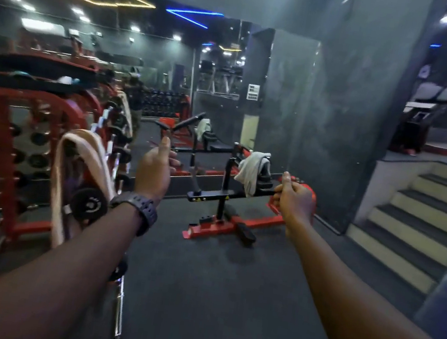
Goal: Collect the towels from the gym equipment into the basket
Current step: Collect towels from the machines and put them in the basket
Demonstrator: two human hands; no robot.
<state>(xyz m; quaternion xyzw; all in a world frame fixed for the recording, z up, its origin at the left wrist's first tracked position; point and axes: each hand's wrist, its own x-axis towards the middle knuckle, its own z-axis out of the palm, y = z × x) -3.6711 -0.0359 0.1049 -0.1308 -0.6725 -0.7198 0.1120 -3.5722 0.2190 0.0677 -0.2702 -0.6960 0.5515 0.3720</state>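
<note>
A white towel [252, 170] hangs over the seat of a black and red machine [223, 195] in the middle of the floor. A cream towel [87, 161] is draped over a bar on the red weight rack [8, 121] at the left. Both my arms reach forward. My left hand [154, 169], with a dark watch on the wrist, is curled with the thumb up and sits between the two towels. My right hand [295, 199] is a loose fist just right of the white towel. A red basket-like thing [311, 194] shows behind it; I cannot tell whether they touch.
A wall mirror [172, 76] behind the machine repeats the towels and the rack. A barbell end [118, 307] lies on the dark rubber floor at the lower left. Steps [415, 225] climb at the right beside a dark wall [339, 113].
</note>
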